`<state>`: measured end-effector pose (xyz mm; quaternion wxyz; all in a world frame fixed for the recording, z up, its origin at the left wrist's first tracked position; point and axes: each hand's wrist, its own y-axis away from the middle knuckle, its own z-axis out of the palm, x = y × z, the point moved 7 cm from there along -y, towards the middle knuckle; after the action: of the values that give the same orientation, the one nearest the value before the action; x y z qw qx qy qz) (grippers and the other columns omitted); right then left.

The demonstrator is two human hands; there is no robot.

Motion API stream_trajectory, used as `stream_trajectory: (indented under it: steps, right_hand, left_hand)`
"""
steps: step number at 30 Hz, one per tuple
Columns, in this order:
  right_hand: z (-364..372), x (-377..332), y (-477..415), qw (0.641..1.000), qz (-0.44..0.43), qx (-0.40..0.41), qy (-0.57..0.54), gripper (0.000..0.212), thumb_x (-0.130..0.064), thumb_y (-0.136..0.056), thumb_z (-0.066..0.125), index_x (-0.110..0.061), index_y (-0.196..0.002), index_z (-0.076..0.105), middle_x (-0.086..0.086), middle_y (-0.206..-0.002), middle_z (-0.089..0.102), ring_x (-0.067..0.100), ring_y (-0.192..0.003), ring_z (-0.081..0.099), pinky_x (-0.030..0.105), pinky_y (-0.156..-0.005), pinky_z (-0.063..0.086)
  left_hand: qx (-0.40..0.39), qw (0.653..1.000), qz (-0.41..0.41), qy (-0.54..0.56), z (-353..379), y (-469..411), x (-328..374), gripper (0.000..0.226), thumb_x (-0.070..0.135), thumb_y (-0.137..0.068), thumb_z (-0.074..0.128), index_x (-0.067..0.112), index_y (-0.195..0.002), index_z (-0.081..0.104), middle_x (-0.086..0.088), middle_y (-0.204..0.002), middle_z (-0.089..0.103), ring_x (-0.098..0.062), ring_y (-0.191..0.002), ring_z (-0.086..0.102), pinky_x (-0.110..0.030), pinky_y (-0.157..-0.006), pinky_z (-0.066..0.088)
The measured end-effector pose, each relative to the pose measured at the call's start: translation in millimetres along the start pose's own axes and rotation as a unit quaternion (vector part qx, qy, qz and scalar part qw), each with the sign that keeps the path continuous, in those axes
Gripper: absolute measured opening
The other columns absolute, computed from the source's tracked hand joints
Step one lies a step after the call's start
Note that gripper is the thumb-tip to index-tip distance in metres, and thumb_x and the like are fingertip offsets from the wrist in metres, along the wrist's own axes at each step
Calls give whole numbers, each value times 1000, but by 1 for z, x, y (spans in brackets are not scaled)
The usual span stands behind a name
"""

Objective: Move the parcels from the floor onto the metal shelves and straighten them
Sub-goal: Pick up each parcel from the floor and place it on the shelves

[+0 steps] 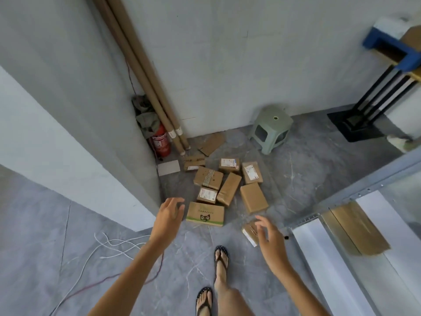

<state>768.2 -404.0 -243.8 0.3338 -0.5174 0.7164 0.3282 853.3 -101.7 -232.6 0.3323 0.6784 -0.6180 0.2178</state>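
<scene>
Several brown cardboard parcels lie scattered on the grey floor. Nearest is a box with a green stripe and a cat face (205, 214). Behind it lie a labelled small box (207, 195), a taped long box (229, 189) and a plain box (253, 197). A small parcel (250, 232) lies by my right hand. My left hand (169, 214) hovers just left of the cat-face box, fingers relaxed, holding nothing. My right hand (270, 238) is spread open above the small parcel. The metal shelf (316, 249) is at the right, with a flat cardboard sheet (357, 229) on it.
A white wall corner (136, 197) stands close on the left. A red fire extinguisher (160, 142) and cardboard tubes (157, 99) fill the corner. A green stool (271, 128) sits behind the parcels. White and red cables (109, 245) trail over the floor at left. My sandalled feet (221, 258) are below.
</scene>
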Motion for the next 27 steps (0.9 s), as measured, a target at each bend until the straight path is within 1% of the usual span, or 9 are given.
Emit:
stream_trajectory:
  steps: [3,9,12,15,17,20,24,26,27]
  right_hand:
    - [14,11,-47,1000,10,6,1,28,-5,-98,49,-6,-124,60,3,-107,65,9,-97,59,-4,-78,35]
    - [58,54,-145,999,45,-22,0,28,-6,-99,49,-3,-125,59,8,-118,63,20,-109,60,5,-89,36]
    - [87,88,-183,995,87,-45,0,37,-27,-97,45,-6,-125,59,7,-119,63,20,-107,60,1,-89,34]
    - [128,133,-217,993,93,-72,5,56,-46,-92,35,-10,-129,56,5,-125,61,19,-113,59,19,-96,42]
    - [163,173,-237,989,110,-90,25,45,-34,-97,43,-10,-133,54,8,-128,60,22,-116,59,36,-99,47]
    - [225,235,-266,987,119,-95,43,38,-19,-99,47,-7,-135,51,10,-131,59,22,-120,54,33,-99,41]
    - [314,337,-295,980,133,-130,66,40,-15,-100,48,-9,-140,46,7,-138,52,16,-127,47,15,-99,30]
    - [353,392,-303,972,177,-147,48,43,-27,-101,44,-9,-139,45,10,-139,50,17,-127,45,12,-97,28]
    - [370,417,-308,970,196,-142,34,53,-41,-98,39,-7,-139,45,13,-139,50,22,-128,46,18,-99,29]
  left_hand:
    - [-7,1000,-5,-7,17,-51,-4,26,23,-103,46,13,-122,59,-7,-125,57,-25,-110,55,-33,-90,49]
    - [-23,998,-60,3,65,-149,-40,24,16,-100,50,10,-121,62,-12,-124,60,-30,-110,56,-44,-93,50]
    - [-37,996,-83,-7,96,-187,-74,24,13,-100,50,7,-119,63,-14,-122,61,-33,-110,57,-46,-93,50]
    - [-45,995,-93,-4,133,-226,-116,25,9,-99,51,4,-118,65,-16,-120,63,-34,-109,60,-46,-95,49]
    - [-50,993,-104,-14,161,-249,-152,26,10,-99,51,4,-121,64,-16,-122,64,-32,-110,60,-45,-97,49]
    - [-79,990,-115,-26,216,-283,-221,26,7,-97,53,6,-121,62,-14,-124,61,-30,-112,59,-43,-99,47]
    - [-94,986,-132,-44,301,-324,-317,20,8,-98,51,6,-116,60,-11,-114,59,-25,-104,59,-26,-92,46]
    - [-110,982,-145,-57,348,-340,-365,14,5,-100,49,6,-110,58,-5,-99,57,-12,-85,58,-4,-74,42]
    - [-125,980,-140,-64,372,-346,-386,14,5,-100,48,9,-111,56,-5,-98,55,-12,-83,56,-2,-70,43]
